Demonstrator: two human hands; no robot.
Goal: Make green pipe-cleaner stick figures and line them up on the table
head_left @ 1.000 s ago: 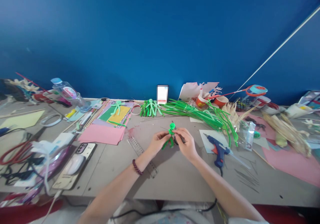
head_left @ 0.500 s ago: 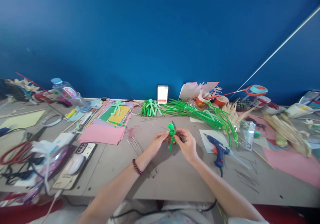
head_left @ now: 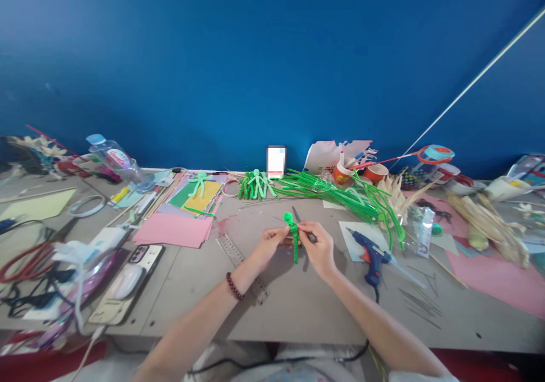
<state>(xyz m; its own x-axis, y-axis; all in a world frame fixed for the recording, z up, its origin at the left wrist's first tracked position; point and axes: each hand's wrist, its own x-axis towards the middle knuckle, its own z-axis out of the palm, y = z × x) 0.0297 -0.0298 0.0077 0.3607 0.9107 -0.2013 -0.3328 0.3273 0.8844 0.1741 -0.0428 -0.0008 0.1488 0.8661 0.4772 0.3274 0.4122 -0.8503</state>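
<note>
A small green pipe-cleaner figure (head_left: 294, 231) with a coiled round head is held upright above the middle of the table. The fingers of my left hand (head_left: 271, 242) pinch its body from the left. From the right, my right hand (head_left: 317, 244) pinches it with thumb and forefinger. Below the fingers hangs a twisted green length, the figure's lower part. A thin dark tool, perhaps tweezers (head_left: 295, 214), shows behind my right hand; its full shape is hidden. Beneath my left forearm lies a clear ruler (head_left: 233, 252).
Finished green figures (head_left: 256, 184) and a bundle of green pipe cleaners (head_left: 336, 193) lie along the back. A glue gun (head_left: 373, 260) rests at right, near loose wires (head_left: 420, 302). Pink paper (head_left: 174, 229), a phone (head_left: 142, 280) and scissors (head_left: 25, 260) occupy the left.
The figure has turned in my fingers, its head shifting slightly left and its lower part now hanging straighter, slightly to the right. Both hands stay in nearly the same place.
</note>
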